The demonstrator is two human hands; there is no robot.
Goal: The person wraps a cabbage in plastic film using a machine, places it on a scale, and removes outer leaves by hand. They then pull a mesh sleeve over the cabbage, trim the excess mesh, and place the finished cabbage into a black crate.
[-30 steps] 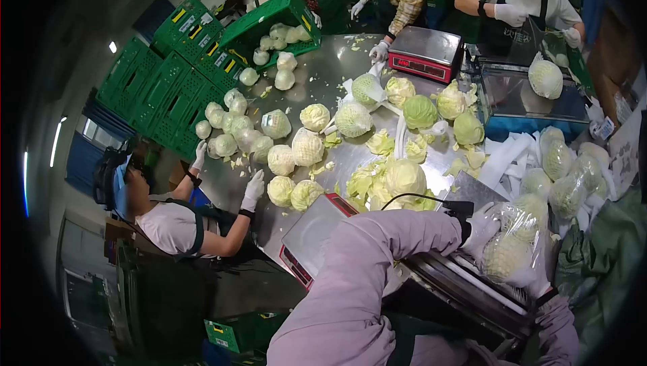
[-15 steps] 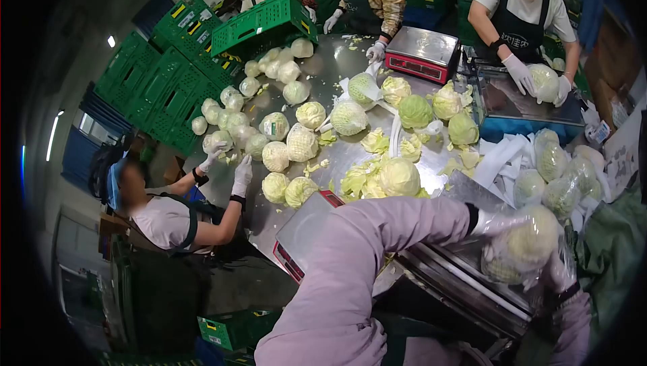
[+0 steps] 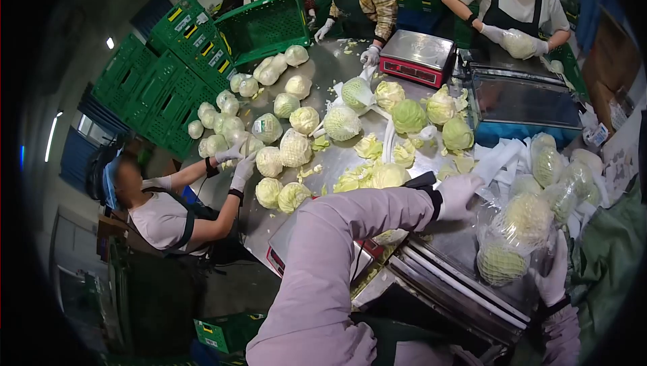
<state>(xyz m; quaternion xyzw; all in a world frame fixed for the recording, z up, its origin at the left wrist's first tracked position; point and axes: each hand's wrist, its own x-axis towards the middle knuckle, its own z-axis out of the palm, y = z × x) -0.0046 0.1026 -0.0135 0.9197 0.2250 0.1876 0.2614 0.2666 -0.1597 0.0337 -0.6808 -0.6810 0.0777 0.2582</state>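
Note:
A clear plastic bag [image 3: 495, 221] on the metal worktop wraps two cabbages: a pale upper cabbage [image 3: 529, 218] and a greener lower cabbage [image 3: 502, 265] in foam netting. Left of the bag, my gloved left hand [image 3: 459, 197] has curled fingers close to the bag's upper left edge; what they hold, if anything, is hidden. On the bag's right side, my gloved right hand [image 3: 552, 275] is open, fingers stretched upward and thumb apart. More bagged cabbages [image 3: 549, 164] lie just beyond, beside white foam nets [image 3: 502, 160].
A metal-edged machine [image 3: 458, 278] stands in front of me. Cabbages, some netted, and loose leaves [image 3: 360, 177] cover the table's middle. There are red scales [image 3: 418, 59], green crates [image 3: 266, 25] and a sealing table [image 3: 526, 100]. Several co-workers stand around; one's gloved hands [image 3: 242, 174] touch cabbages at left.
My left hand has come off the bagged cabbages and moved left. The bag now rests lower on the worktop, and my right hand has loosened beside it. A co-worker has lifted a cabbage.

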